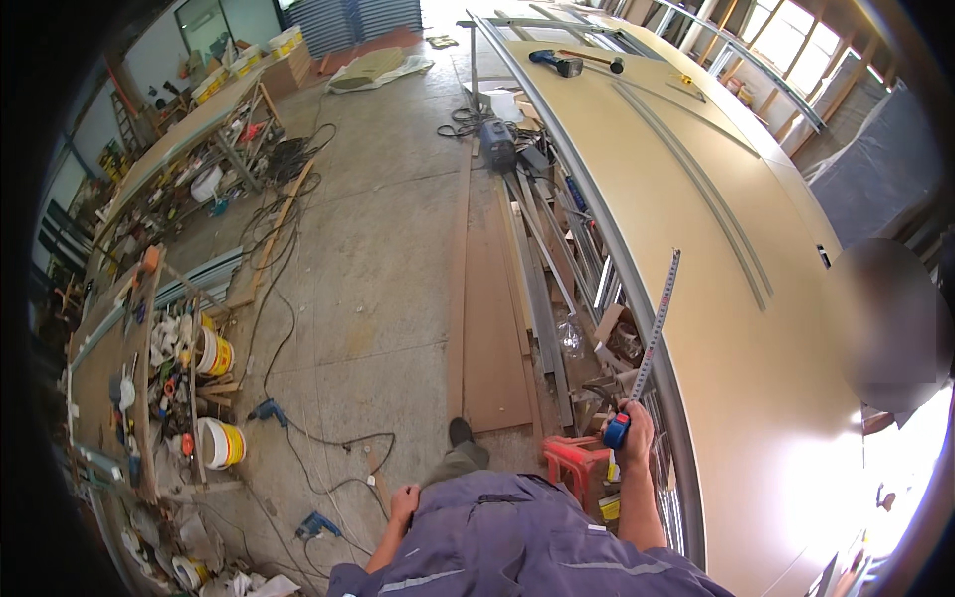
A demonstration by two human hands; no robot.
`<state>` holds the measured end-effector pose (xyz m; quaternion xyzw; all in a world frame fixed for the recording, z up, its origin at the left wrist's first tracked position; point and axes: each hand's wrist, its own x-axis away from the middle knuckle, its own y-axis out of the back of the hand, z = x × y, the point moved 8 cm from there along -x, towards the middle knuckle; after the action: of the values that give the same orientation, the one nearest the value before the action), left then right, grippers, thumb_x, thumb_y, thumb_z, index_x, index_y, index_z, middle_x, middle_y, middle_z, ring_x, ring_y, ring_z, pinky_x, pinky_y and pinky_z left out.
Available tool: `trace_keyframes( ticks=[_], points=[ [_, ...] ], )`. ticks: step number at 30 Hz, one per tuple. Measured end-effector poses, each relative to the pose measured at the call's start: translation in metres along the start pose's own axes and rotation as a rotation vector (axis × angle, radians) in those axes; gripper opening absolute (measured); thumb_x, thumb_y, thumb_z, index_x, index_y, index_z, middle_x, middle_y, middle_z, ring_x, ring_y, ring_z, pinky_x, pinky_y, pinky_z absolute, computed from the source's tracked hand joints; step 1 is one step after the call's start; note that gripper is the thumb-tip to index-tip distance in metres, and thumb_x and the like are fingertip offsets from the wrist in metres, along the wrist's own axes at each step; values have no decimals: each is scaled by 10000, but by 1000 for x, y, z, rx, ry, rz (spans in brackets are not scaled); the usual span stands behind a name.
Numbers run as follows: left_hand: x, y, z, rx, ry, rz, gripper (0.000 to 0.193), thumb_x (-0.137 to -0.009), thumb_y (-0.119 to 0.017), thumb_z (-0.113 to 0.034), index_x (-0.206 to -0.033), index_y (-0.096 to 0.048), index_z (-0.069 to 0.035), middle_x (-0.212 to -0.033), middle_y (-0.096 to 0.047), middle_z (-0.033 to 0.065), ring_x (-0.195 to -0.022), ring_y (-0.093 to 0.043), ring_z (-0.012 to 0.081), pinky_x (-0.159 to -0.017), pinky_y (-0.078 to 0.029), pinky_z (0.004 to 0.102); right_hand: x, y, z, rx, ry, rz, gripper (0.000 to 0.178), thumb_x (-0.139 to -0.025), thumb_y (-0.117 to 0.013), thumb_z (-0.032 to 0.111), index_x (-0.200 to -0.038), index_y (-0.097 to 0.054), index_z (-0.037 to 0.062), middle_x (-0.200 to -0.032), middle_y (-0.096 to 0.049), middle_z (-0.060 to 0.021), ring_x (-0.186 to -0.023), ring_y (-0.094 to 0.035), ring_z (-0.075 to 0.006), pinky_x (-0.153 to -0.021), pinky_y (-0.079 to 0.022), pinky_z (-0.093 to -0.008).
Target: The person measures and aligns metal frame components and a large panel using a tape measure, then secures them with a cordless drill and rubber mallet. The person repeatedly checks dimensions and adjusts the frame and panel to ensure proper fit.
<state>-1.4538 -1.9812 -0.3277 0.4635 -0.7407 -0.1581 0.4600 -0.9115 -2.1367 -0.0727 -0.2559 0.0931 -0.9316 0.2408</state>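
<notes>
In my right hand (642, 438) is a blue and red tape measure (618, 430), gripped at the side of the long workbench. Its extended blade (656, 333) reaches forward and slightly right, over the grey metal edge of a large pale yellow board (736, 388). The blade's tip lies above the board's surface. Low beside my thigh is my left hand (403, 503), its fingers curled and nothing visible in them. Just beneath my right hand stands a red plastic stool (572, 460).
On the board's far part lie a cordless drill (555, 64), a hammer (604, 63) and long metal strips (696, 189). Metal profiles (542, 259) fill the space under the bench. Drills (267, 410) and trailing cords lie on the floor at left, beside white-and-yellow buckets (220, 444).
</notes>
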Motion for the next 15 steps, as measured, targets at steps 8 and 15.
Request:
trace_keyframes(
  ticks=[8, 15],
  points=[
    [-184, 73, -116, 289, 74, 235, 361, -952, -607, -298, -974, -658, 58, -797, -718, 137, -616, -676, 183, -544, -546, 317, -68, -97, 34, -71, 88, -84, 226, -991, -505, 246, -974, -584, 35, -707, -608, -105, -559, -611, -207, -513, -526, -317],
    [-278, 93, -216, 361, 57, 223, 338, -990, -572, -279, -1010, -640, 51, -861, -717, 157, -667, -680, 193, -562, -541, 313, -177, -152, 53, -38, 77, -140, 220, -986, -507, 261, -969, -572, 51, -707, -611, -113, -534, -606, -217, -493, -521, -326]
  ],
)
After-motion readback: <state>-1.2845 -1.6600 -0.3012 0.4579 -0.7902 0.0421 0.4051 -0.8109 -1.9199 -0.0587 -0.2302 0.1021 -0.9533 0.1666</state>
